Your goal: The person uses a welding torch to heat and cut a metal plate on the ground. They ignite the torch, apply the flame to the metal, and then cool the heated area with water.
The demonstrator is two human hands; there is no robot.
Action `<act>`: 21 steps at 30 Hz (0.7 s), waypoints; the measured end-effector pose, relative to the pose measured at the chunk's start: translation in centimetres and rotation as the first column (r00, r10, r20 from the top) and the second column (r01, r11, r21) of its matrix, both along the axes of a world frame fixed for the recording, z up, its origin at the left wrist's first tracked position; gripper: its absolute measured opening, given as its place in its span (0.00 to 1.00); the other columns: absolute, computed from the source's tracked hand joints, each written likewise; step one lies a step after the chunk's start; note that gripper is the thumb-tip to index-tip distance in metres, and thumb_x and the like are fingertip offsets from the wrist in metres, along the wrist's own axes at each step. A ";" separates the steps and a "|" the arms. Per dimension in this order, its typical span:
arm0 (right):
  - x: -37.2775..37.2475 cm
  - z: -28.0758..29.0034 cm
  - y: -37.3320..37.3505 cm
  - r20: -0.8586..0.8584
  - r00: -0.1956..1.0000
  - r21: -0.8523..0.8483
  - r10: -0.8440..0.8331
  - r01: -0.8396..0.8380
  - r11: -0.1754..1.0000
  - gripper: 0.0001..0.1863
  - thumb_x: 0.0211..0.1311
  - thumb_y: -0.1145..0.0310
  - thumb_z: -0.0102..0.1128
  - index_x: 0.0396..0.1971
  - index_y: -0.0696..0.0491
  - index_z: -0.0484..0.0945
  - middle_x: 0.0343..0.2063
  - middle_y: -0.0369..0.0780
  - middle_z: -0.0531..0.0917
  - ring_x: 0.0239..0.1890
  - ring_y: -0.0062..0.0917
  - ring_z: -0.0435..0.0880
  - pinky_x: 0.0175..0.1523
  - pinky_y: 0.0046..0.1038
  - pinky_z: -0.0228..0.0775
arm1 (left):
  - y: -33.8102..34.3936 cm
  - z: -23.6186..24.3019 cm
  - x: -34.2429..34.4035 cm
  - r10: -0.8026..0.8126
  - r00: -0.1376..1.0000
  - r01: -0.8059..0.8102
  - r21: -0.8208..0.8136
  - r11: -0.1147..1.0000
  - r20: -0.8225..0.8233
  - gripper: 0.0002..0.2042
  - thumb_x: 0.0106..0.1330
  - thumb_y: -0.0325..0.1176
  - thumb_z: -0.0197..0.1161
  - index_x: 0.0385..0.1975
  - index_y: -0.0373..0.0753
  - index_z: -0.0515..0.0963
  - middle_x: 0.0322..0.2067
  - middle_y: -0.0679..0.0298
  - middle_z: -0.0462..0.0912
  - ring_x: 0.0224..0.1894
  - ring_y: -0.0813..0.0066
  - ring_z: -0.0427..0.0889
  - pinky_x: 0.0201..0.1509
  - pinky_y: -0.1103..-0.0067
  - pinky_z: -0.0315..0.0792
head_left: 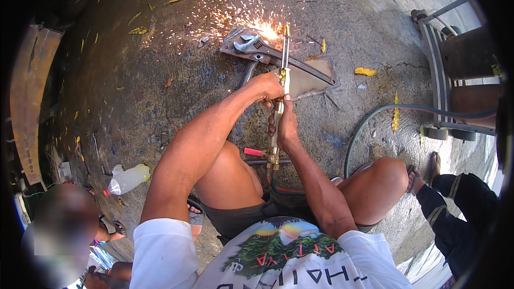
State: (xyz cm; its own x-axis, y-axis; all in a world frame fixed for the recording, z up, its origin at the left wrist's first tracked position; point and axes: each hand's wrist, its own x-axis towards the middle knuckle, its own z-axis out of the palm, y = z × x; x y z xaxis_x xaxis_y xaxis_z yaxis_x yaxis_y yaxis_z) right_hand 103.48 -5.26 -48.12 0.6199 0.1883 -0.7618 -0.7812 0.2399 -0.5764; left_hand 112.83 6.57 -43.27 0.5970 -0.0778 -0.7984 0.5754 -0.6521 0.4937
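Both my hands grip a brass cutting torch (274, 142) that points away from me. My left hand (269, 88) is closed around its front part, near the valve. Behind it, my right hand (288, 124) wraps round the handle. Bright sparks (267, 28) fly from beside the tip, mostly to the left. Under the torch tubes lies a large adjustable wrench (300, 64), its jaw over a metal piece (231, 46) with a hole. The wrench's handle crosses a flat steel plate (315, 76). The exact cutting spot is hidden by glare.
Hoses (369, 120) curve from the torch toward a trolley (433, 75) with cylinders at right. A small red piece (253, 152) lies near my knee. At left are a plastic bottle (128, 179), a rusty beam (33, 101) and a person. Another person's legs (455, 200) stand at right.
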 end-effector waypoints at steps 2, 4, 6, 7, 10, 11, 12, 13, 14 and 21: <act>0.0 0.0 0.0 0.002 1.000 -0.001 0.002 -0.002 1.000 0.34 0.68 0.32 0.39 0.35 0.54 0.71 0.16 0.34 0.70 0.14 0.23 0.68 0.20 0.30 0.60 | -0.2 0.7 -0.1 0.009 1.000 -0.009 -0.005 1.000 0.011 0.11 0.63 0.34 0.60 0.37 0.31 0.79 0.28 0.60 0.82 0.18 0.75 0.77 0.16 0.80 0.74; 0.1 0.0 -0.1 0.010 1.000 -0.003 -0.003 0.003 1.000 0.35 0.69 0.32 0.39 0.34 0.54 0.71 0.15 0.34 0.70 0.14 0.23 0.68 0.20 0.30 0.60 | -0.4 1.2 -0.1 0.013 1.000 -0.012 -0.010 1.000 0.019 0.12 0.63 0.34 0.61 0.36 0.30 0.79 0.28 0.60 0.81 0.18 0.75 0.77 0.16 0.79 0.74; 0.0 0.4 0.2 0.023 1.000 -0.022 0.008 -0.007 1.000 0.35 0.67 0.30 0.37 0.32 0.53 0.70 0.15 0.34 0.68 0.13 0.23 0.66 0.20 0.29 0.58 | -0.2 0.7 -0.2 0.019 0.999 -0.019 -0.011 1.000 0.028 0.12 0.63 0.35 0.61 0.36 0.30 0.79 0.28 0.60 0.81 0.17 0.75 0.76 0.16 0.79 0.74; 0.0 0.5 0.3 0.029 0.999 -0.031 0.013 -0.012 0.999 0.36 0.67 0.29 0.36 0.30 0.52 0.69 0.15 0.34 0.67 0.13 0.23 0.64 0.20 0.28 0.57 | -0.1 0.4 -0.1 0.024 0.999 -0.024 -0.005 1.000 0.024 0.12 0.62 0.34 0.61 0.35 0.30 0.79 0.28 0.60 0.81 0.17 0.75 0.76 0.16 0.79 0.74; 0.1 0.8 0.3 0.039 0.999 -0.023 0.014 -0.013 1.000 0.36 0.67 0.29 0.36 0.30 0.52 0.70 0.15 0.34 0.67 0.13 0.22 0.64 0.20 0.28 0.58 | 0.1 -0.6 0.0 0.038 0.999 -0.038 -0.007 0.999 0.018 0.11 0.62 0.33 0.61 0.35 0.30 0.79 0.27 0.60 0.81 0.18 0.74 0.77 0.15 0.78 0.74; 0.1 0.8 0.3 0.038 0.999 -0.027 0.013 -0.012 1.000 0.36 0.67 0.29 0.36 0.30 0.53 0.70 0.15 0.34 0.67 0.13 0.22 0.64 0.20 0.28 0.58 | 0.0 -0.5 -0.1 0.043 0.999 -0.043 -0.016 0.999 0.020 0.10 0.62 0.32 0.61 0.35 0.30 0.79 0.27 0.59 0.81 0.18 0.74 0.77 0.15 0.78 0.73; 0.1 0.8 0.3 0.037 0.999 -0.032 0.011 -0.010 0.999 0.36 0.67 0.29 0.36 0.30 0.53 0.70 0.15 0.34 0.67 0.13 0.22 0.64 0.20 0.28 0.58 | 0.0 -0.4 -0.1 0.048 0.999 -0.048 -0.026 0.999 0.022 0.10 0.62 0.32 0.61 0.35 0.29 0.79 0.26 0.59 0.81 0.18 0.74 0.77 0.15 0.78 0.73; 0.1 0.8 0.3 0.036 0.999 -0.036 0.010 -0.009 0.999 0.36 0.67 0.30 0.36 0.30 0.53 0.70 0.15 0.34 0.67 0.13 0.22 0.64 0.20 0.28 0.58 | 0.0 -0.3 -0.1 0.038 0.999 -0.037 -0.021 0.999 0.013 0.11 0.62 0.31 0.62 0.37 0.29 0.79 0.28 0.59 0.81 0.19 0.74 0.77 0.15 0.78 0.74; 0.1 0.9 0.3 0.037 0.999 -0.038 0.010 -0.009 0.999 0.36 0.67 0.29 0.37 0.30 0.52 0.70 0.15 0.34 0.67 0.13 0.22 0.64 0.20 0.28 0.58 | -0.1 0.3 0.0 0.028 1.000 -0.028 -0.015 1.000 0.003 0.12 0.63 0.31 0.62 0.40 0.28 0.80 0.31 0.59 0.82 0.21 0.73 0.78 0.16 0.79 0.74; 0.1 0.2 0.3 0.037 0.999 -0.025 0.009 -0.008 1.000 0.36 0.66 0.29 0.37 0.28 0.52 0.69 0.15 0.34 0.68 0.13 0.22 0.64 0.19 0.28 0.57 | 0.0 0.8 0.0 0.015 1.000 -0.015 -0.016 1.000 -0.004 0.13 0.63 0.31 0.63 0.42 0.29 0.79 0.32 0.60 0.82 0.23 0.73 0.78 0.17 0.79 0.74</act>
State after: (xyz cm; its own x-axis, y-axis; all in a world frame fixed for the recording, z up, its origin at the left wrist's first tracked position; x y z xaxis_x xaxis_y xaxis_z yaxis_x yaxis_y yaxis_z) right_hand 103.60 -4.91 -47.91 0.6466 0.1749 -0.7425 -0.7608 0.2187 -0.6111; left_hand 112.80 6.54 -42.49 0.5948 -0.0820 -0.7997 0.5869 -0.6355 0.5017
